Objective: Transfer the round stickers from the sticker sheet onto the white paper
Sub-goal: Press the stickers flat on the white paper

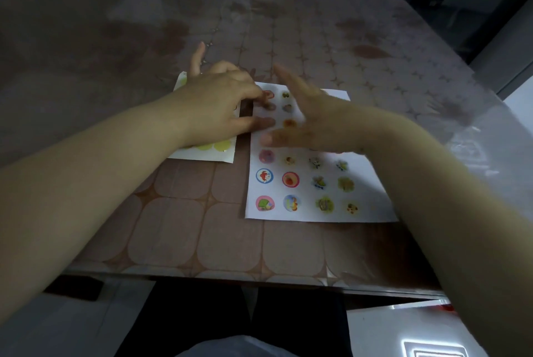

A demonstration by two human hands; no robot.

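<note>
**Left hand nearest the sheet**

On the table (pixel 202 227), the white paper (pixel 366 183) lies under the right hand (pixel 314 126), which hovers with fingers spread. The paper's long axis runs away from the person. The sticker sheet (pixel 207 154) sits beneath the left hand (pixel 219 102), whose fingertips press among the paper's round stickers (pixel 264 176).
</note>
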